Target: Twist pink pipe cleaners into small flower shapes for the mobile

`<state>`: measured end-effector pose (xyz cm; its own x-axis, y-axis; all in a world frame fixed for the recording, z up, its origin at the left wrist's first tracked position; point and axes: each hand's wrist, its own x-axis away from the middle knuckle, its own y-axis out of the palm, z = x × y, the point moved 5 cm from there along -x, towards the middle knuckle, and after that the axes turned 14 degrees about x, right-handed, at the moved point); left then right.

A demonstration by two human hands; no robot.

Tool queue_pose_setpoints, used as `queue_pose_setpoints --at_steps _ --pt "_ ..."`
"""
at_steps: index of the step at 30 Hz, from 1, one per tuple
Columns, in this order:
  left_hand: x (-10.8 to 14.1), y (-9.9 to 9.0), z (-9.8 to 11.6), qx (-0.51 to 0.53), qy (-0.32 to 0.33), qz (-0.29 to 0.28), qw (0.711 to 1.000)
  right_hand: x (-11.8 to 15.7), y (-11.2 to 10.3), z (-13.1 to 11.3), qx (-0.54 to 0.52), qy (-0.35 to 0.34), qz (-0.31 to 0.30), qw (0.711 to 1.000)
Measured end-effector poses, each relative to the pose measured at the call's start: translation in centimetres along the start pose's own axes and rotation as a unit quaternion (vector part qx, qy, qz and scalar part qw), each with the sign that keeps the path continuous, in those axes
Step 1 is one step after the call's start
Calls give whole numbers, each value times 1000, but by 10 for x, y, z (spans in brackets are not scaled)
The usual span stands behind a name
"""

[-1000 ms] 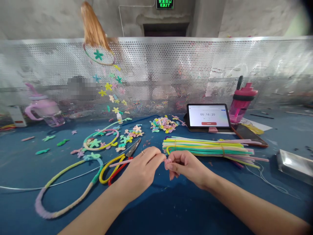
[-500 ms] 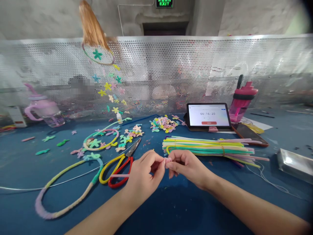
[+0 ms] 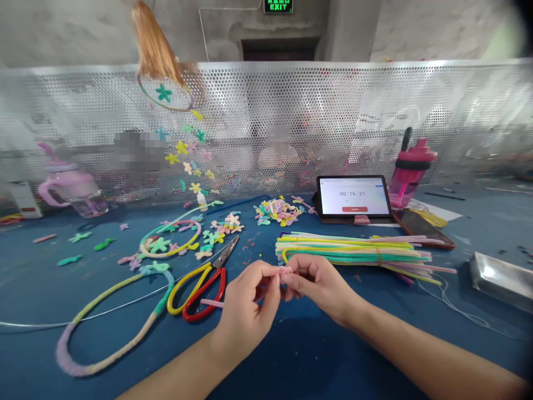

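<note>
Between the fingertips of my two hands is a pink pipe cleaner (image 3: 285,270), its end bunched into small loops. My left hand (image 3: 249,303) is closed on it, and a straight pink tail sticks out behind that hand toward the scissors. My right hand (image 3: 318,284) pinches the looped end from the other side. Scissors (image 3: 220,269) with one yellow and one red handle lie left of my left hand. Just beyond my right hand rests a bundle of pipe cleaners (image 3: 353,248) in several colours. Part of the held piece is hidden by my fingers.
Two fuzzy rings (image 3: 120,361) (image 3: 145,251) lie at left, near loose flowers (image 3: 214,238). Behind are a flower pile (image 3: 277,210), a tablet timer (image 3: 353,194), a pink bottle (image 3: 410,166) and a perforated screen (image 3: 250,100). A metal box (image 3: 502,278) stands right.
Both hands stay together on the pink pipe cleaner, fingers shifting slightly at its looped end. The pink tail behind my left hand shows shorter. The timer has advanced one second.
</note>
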<state>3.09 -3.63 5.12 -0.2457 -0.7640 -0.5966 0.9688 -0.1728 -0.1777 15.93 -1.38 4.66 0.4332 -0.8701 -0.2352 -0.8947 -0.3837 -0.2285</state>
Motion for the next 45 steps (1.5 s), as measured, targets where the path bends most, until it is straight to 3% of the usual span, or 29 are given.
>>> queue_pose_setpoints --at_steps 16,23,29,40,45 --pt "3 6 -1 37 -32 -37 998 -3 -8 -2 15 -9 41 999" --pt "5 14 -9 154 -114 -43 981 -2 -10 2 -16 2 53 998" --pt "3 20 -12 281 -223 -36 933 -2 -11 3 1 22 49 999" --pt "4 23 -16 305 -240 -35 921 -1 -12 2 27 33 55 998" --pt "6 23 -13 244 -214 -47 945 -1 -10 -2 29 26 54 998"
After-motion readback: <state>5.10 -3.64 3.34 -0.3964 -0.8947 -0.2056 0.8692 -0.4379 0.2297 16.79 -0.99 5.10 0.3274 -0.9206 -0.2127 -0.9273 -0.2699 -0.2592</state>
